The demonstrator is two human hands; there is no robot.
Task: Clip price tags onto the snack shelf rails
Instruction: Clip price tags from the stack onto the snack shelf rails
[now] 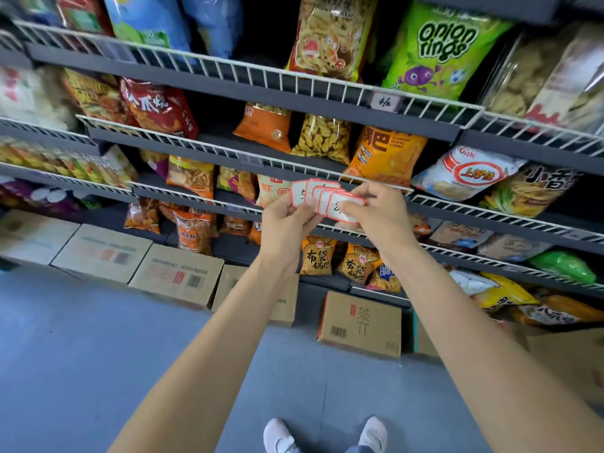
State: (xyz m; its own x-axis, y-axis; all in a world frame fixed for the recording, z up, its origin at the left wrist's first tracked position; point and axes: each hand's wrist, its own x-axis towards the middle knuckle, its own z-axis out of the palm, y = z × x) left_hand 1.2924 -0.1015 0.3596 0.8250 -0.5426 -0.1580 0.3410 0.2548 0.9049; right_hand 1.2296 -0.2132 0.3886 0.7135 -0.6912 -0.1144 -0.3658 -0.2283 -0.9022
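Note:
A fan of several white price tags with red borders is held in front of the snack shelves. My left hand grips the fan from below left. My right hand pinches the front tag at its right edge. Behind the tags runs a white wire shelf rail with an empty clear tag holder. One written tag sits clipped on the upper rail, under the green onion rings bag.
Snack bags fill several tiers of dark shelves with white wire rails. Cardboard boxes line the grey floor under the lowest shelf. Another box stands below the hands. My white shoes show at the bottom edge.

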